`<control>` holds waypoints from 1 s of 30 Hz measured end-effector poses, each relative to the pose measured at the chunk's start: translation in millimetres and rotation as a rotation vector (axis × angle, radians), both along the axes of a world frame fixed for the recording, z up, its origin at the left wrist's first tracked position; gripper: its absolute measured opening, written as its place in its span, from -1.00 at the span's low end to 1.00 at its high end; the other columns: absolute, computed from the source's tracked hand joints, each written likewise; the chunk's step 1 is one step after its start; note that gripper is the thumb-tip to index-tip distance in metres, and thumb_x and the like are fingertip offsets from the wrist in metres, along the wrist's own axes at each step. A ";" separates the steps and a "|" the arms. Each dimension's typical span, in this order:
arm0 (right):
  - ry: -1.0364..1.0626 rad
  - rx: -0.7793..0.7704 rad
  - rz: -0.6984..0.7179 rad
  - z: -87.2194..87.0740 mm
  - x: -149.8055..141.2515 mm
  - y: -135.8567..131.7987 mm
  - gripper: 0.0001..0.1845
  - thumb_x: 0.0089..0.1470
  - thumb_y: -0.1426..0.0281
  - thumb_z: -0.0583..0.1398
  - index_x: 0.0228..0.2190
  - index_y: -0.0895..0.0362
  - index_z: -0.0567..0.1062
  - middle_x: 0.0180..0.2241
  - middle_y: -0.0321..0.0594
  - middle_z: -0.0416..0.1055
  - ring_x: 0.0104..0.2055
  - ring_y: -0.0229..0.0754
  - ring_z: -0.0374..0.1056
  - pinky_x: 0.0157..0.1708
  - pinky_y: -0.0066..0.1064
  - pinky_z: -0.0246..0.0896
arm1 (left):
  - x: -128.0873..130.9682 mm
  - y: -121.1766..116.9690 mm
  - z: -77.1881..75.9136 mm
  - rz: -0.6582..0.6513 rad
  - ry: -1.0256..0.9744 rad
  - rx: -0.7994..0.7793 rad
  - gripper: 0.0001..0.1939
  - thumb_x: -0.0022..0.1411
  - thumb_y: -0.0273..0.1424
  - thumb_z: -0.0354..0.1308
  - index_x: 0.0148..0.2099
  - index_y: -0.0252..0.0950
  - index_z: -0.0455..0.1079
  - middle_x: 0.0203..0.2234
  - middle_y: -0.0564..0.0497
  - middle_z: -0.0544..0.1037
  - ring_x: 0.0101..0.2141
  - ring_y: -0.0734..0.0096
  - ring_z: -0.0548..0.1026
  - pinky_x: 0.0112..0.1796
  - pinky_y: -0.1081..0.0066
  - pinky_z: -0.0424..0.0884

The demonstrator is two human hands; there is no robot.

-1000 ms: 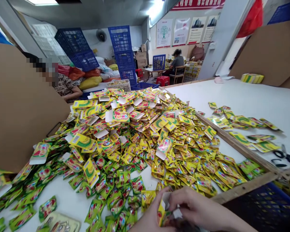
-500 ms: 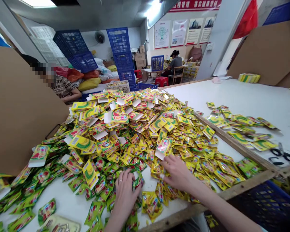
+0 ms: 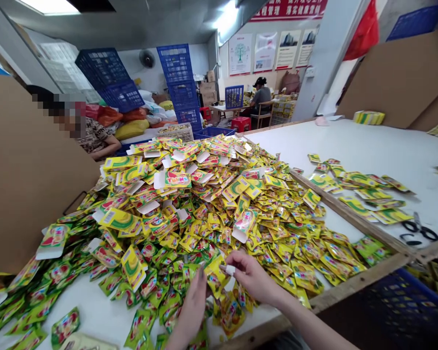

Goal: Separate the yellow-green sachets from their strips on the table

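A yellow candy sachet [image 3: 216,275] is pinched at its right edge by my right hand [image 3: 254,279], which has a white wrap [image 3: 229,270] on one finger. My left hand [image 3: 192,302] is seen edge-on at the sachet's left side, fingers together; what lies in its grasp is hidden. Beneath both hands, more yellow sachets [image 3: 230,313] lie near the table's front edge. Green sachets [image 3: 142,321] are spread to the left of my left hand. A heap of small yellow printed boxes [image 3: 173,180], several with white flaps open, rises behind the hands.
A wooden strip [image 3: 336,206] divides the white table [image 3: 350,138]. Beyond it lie flat yellow cartons [image 3: 361,180] and black-handled scissors [image 3: 419,227]. Cardboard [image 3: 32,180] stands at left, beside a seated person [image 3: 98,138]. A blue crate [image 3: 405,301] is below the right edge.
My right hand has drawn left and toward me, bringing a yellow sachet up between the hands. My left hand has turned edge-on; the green sachet at its fingers is no longer clearly visible.
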State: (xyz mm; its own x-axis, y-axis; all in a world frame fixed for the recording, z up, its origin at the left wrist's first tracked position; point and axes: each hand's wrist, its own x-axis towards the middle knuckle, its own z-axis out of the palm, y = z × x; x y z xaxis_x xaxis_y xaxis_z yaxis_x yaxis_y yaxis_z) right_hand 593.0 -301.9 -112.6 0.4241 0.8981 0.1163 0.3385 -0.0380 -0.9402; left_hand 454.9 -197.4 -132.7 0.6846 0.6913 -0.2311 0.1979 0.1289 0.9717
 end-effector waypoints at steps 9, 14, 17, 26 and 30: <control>0.472 0.120 0.099 -3.4 23.6 -37.4 -0.55 -0.05 0.33 0.24 -0.07 0.07 0.34 -0.16 -0.17 0.36 -0.11 -0.15 0.29 -0.14 -0.32 0.23 | 43.0 -30.7 26.6 -0.364 0.118 0.585 -0.63 0.32 -0.25 -0.32 0.00 -0.34 0.14 -0.47 -0.07 0.51 -0.44 0.29 0.48 -0.41 0.38 0.31; 0.503 0.153 -0.278 -8.6 49.2 -70.6 -0.80 -0.07 0.25 0.25 -0.46 0.14 0.48 -0.59 -0.36 0.33 -0.55 -0.30 0.27 -0.54 -0.46 0.29 | 106.7 -18.2 43.5 -0.389 0.266 1.074 -0.57 0.28 -0.16 -0.23 0.04 -0.30 0.15 -0.40 -0.07 0.51 -0.39 0.24 0.49 -0.40 0.39 0.30; 0.593 0.174 -0.440 -12.7 66.1 -91.3 -0.73 -0.14 0.21 0.29 -0.43 0.14 0.48 -0.62 -0.39 0.30 -0.65 -0.36 0.21 -0.70 -0.54 0.19 | 147.1 -3.3 38.4 -0.293 0.325 1.152 -0.52 0.20 -0.14 -0.08 0.03 -0.40 0.17 -0.13 -0.27 0.40 -0.10 0.03 0.37 -0.18 0.21 0.28; 0.810 0.107 -0.289 -3.1 85.8 -81.1 -0.69 -0.19 0.26 0.33 -0.38 0.14 0.43 -0.59 -0.38 0.39 -0.66 -0.36 0.32 -0.72 -0.59 0.22 | 126.8 12.2 33.5 -0.519 0.239 1.277 -0.54 0.04 -0.38 0.16 0.03 -0.25 0.23 -0.12 -0.10 0.38 -0.08 0.16 0.35 -0.04 0.12 0.21; 0.875 0.075 -0.154 2.0 68.8 -48.9 -0.73 -0.16 0.27 0.32 -0.45 0.16 0.39 -0.62 -0.38 0.38 -0.69 -0.36 0.32 -0.75 -0.62 0.17 | 74.5 19.9 49.3 -0.537 0.063 1.284 -0.43 0.12 -0.41 0.12 0.17 -0.13 0.06 0.03 -0.08 0.32 0.10 0.22 0.22 0.15 0.06 -0.08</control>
State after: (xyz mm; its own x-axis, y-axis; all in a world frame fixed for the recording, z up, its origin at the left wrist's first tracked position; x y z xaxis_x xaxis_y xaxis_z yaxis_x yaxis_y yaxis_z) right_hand 661.9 -350.7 -110.6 0.5039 0.8268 -0.2499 -0.5060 0.0480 -0.8612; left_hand 529.4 -177.6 -83.4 0.9430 0.0997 0.3175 -0.0145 -0.9408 0.3385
